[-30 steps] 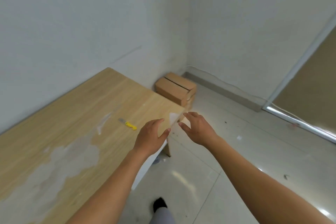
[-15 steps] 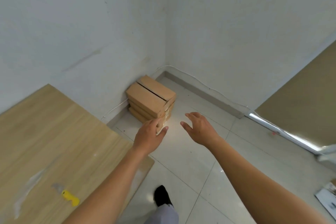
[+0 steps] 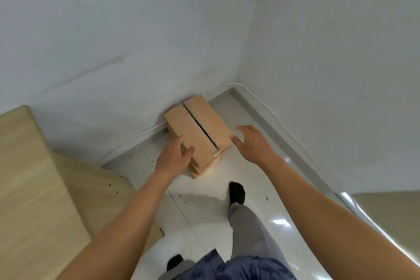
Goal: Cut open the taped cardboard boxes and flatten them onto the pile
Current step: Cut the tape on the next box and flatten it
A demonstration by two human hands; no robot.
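cardboard boxes (image 3: pixel 211 120) lie stacked between spread left hand (image 3: pixel 173 158) and right hand (image 3: pixel 253 143).

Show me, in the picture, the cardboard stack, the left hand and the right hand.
cardboard stack (image 3: pixel 210 120): head view, on the right top flap.
left hand (image 3: pixel 174 157): head view, on the back of the hand.
right hand (image 3: pixel 252 143): head view, on the back of the hand.
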